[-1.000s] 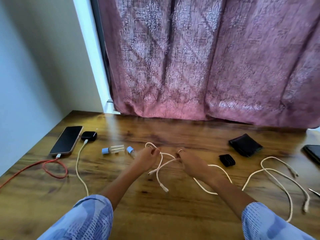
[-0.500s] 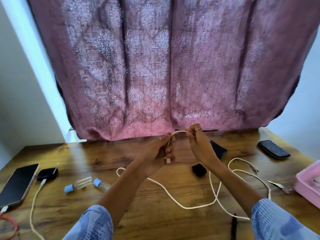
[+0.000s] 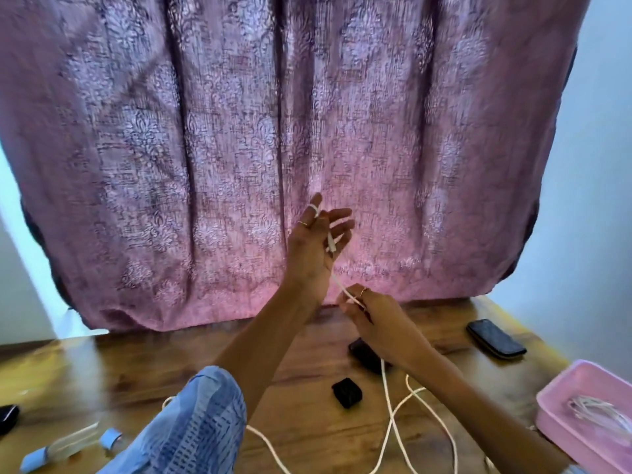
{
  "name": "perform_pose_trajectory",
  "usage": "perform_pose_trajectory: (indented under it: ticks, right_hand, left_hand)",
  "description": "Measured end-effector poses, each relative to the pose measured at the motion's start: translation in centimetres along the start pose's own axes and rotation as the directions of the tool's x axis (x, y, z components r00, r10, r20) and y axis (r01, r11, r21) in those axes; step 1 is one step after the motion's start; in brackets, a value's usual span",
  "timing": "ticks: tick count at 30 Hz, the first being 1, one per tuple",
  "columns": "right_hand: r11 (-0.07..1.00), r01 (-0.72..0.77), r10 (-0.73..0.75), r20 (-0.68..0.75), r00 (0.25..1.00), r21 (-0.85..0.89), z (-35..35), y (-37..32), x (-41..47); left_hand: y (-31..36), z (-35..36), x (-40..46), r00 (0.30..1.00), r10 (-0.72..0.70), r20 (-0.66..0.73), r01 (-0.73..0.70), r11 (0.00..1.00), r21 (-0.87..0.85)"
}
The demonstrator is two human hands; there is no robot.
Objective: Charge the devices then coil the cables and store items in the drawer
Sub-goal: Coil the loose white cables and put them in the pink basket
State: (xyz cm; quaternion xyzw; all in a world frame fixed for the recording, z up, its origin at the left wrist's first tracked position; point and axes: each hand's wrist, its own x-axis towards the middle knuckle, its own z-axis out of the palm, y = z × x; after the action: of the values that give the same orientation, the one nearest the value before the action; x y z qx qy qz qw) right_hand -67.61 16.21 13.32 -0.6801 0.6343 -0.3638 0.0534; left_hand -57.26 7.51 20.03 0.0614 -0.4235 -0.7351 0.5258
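At the lower left edge of the frame a dark rounded object (image 3: 7, 418) is cut off by the border, too little of it showing to name. Just right of it, along the bottom, lies a clear tube with blue caps (image 3: 70, 447), blurred and partly cut by the edge. A blue patterned sleeve (image 3: 191, 429) rises from the bottom centre and hides part of the wooden table (image 3: 136, 371).

The left hand (image 3: 313, 248) is raised in front of the pink patterned curtain (image 3: 239, 148), fingers spread and straight, with the white cable (image 3: 390, 419) looped over one fingertip and running down across the palm. Below it, the right hand (image 3: 376, 319) pinches the same cable between thumb and fingers; its fingertips are blurred. From there the cable drops behind the right forearm and sprawls in loose curves over the table at the lower centre.

A small black block (image 3: 346, 392) sits on the table near the cable, and a dark wallet-like item (image 3: 364, 354) is mostly hidden behind the right wrist. Further right lies a black phone (image 3: 496, 338). At the lower right, a pink tray (image 3: 561, 405), cut off by the frame, holds a pale bundle of cord (image 3: 596, 413), indistinct.
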Motion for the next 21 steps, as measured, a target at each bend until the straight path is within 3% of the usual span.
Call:
perform_pose_trajectory:
  ticks: [2,5,8,12,14,19,21]
  right_hand:
    - [1.0,0.014,-0.014,0.034,0.999,0.001,-1.4,0.4,0.2]
    - [0.998,0.046,-0.045,0.032,0.999,-0.053,-3.4,0.6,1.0]
    - [0.981,0.112,-0.122,-0.053,0.991,-0.16,-5.7,0.7,2.3]
    - [0.975,0.124,-0.156,-0.172,0.973,-0.186,-9.3,1.0,4.3]
    - [0.977,0.131,-0.162,-0.188,0.969,-0.167,-10.6,1.1,5.2]
    - [0.978,0.204,-0.208,-0.163,0.964,-0.041,-12.3,1.5,7.3]
    - [0.976,0.22,-0.216,-0.188,0.958,0.003,-12.6,1.8,8.1]
  left_hand:
    - [-0.3,0.4,0.9,0.988,0.149,-0.044,-0.138,0.971,0.196]
    - [-1.0,0.9,1.7,0.935,0.354,0.038,-0.317,0.778,0.542]
    - [-2.0,0.9,1.9,0.94,0.285,0.188,-0.34,0.719,0.606]
    - [-3.8,0.8,1.6,0.913,0.154,0.377,-0.403,0.484,0.777]
    - [-4.2,0.7,1.9,0.928,0.085,0.362,-0.352,0.514,0.782]
    - [-3.5,1.3,2.7,0.98,-0.097,0.176,-0.045,0.749,0.661]
    - [-3.1,1.4,2.7,0.974,-0.134,0.184,-0.005,0.795,0.606]
